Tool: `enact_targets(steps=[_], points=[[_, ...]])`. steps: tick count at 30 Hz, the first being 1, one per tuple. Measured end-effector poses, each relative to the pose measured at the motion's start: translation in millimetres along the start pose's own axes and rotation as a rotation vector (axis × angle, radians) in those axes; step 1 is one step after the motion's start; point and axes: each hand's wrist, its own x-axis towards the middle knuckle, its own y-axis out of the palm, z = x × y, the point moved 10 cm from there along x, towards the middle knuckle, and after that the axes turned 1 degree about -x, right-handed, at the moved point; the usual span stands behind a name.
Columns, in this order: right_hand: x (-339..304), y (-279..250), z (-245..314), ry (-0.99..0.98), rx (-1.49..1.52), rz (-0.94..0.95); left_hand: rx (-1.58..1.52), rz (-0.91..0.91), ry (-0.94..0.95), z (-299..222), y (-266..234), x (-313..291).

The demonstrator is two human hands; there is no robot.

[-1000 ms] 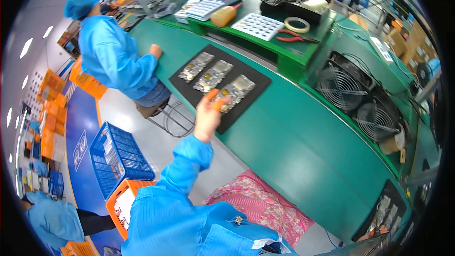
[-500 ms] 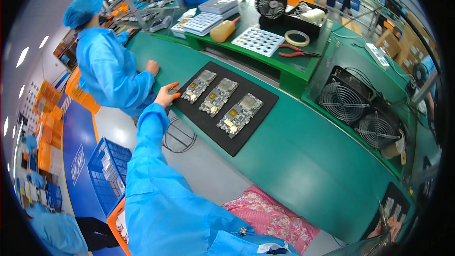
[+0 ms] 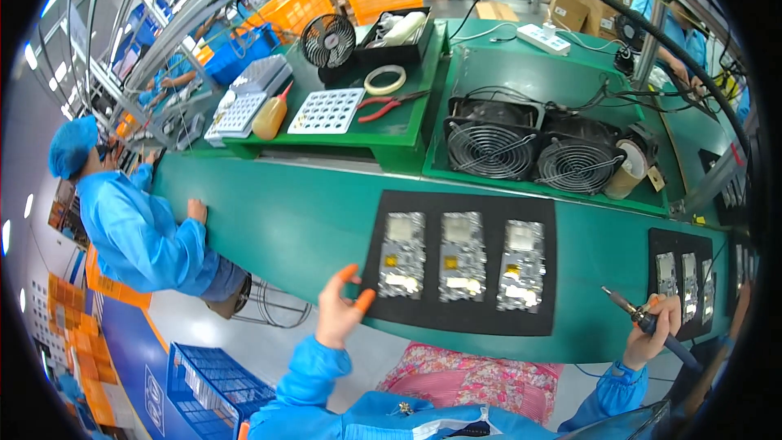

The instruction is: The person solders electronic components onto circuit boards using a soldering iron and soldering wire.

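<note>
A black mat [image 3: 464, 322] lies on the green bench in front of me, with three circuit boards side by side on it: a left board [image 3: 402, 257], a middle board [image 3: 462, 259] and a right board [image 3: 521, 267]. My left hand [image 3: 338, 310] is at the mat's left edge, thumb and forefinger spread, orange finger cots on the tips. It holds nothing; whether the thumb touches the mat, I cannot tell. To the right of the mat, my right hand [image 3: 654, 330] grips a soldering iron [image 3: 631, 310] by its handle, tip pointing up and left, away from the boards.
Another black mat [image 3: 691, 242] with circuit boards lies at the right. Beyond the bench are two fans with wire guards [image 3: 493, 151], red pliers [image 3: 381, 108], a tape roll [image 3: 385, 80] and a white tray [image 3: 327, 111]. A co-worker [image 3: 134, 216] sits at the left.
The mat with its boards has come rightward along the bench, now squarer before me. My left hand has moved with its edge. My right hand with the iron has risen into clearer view; the view has turned.
</note>
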Motion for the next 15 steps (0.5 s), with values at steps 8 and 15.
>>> enact_targets(steps=[8,15], points=[[-13,-16,-9,0.079,-0.001,0.008,0.033,0.05,0.097,-67,81,-30],[-12,15,-19,0.191,0.09,0.11,-0.291,0.265,-0.071,-59,102,-16]])
